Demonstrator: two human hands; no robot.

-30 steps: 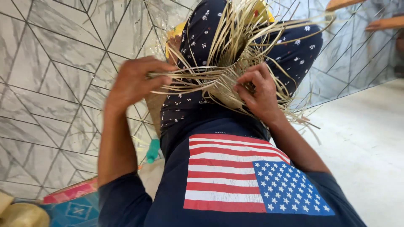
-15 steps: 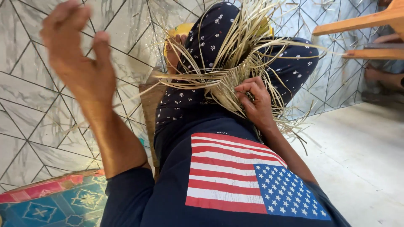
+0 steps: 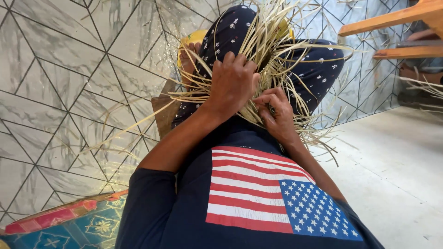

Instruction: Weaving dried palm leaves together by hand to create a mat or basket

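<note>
Grey marble wall tiles with thin dark lines [image 3: 69,92] fill the left side and run behind everything. A bright mat with red and blue patterns [image 3: 69,223] lies in the bottom left corner. Orange wooden bars [image 3: 392,18] stick in at the top right, over the pale concrete floor [image 3: 397,166]. A dark blue shirt with a striped and starred flag print [image 3: 258,198] covers the bottom middle and hides what is under the hands. Bent knees in dark blue cloth with small white flowers [image 3: 318,69] rise up on both sides of the work.

A messy bundle of thin, dry, pale yellow straw strips [image 3: 267,50] sits between the knees, close to the chest. The strips are long and flat. Many poke out in all directions, up, left and right, and some hang down toward the floor. Something yellow [image 3: 191,39] peeks out behind it.

The left hand [image 3: 233,83] is closed around a bunch of strips in the middle of the bundle. The right hand [image 3: 277,113] sits just beside it, fingers curled and pinching strips low on the bundle.
</note>
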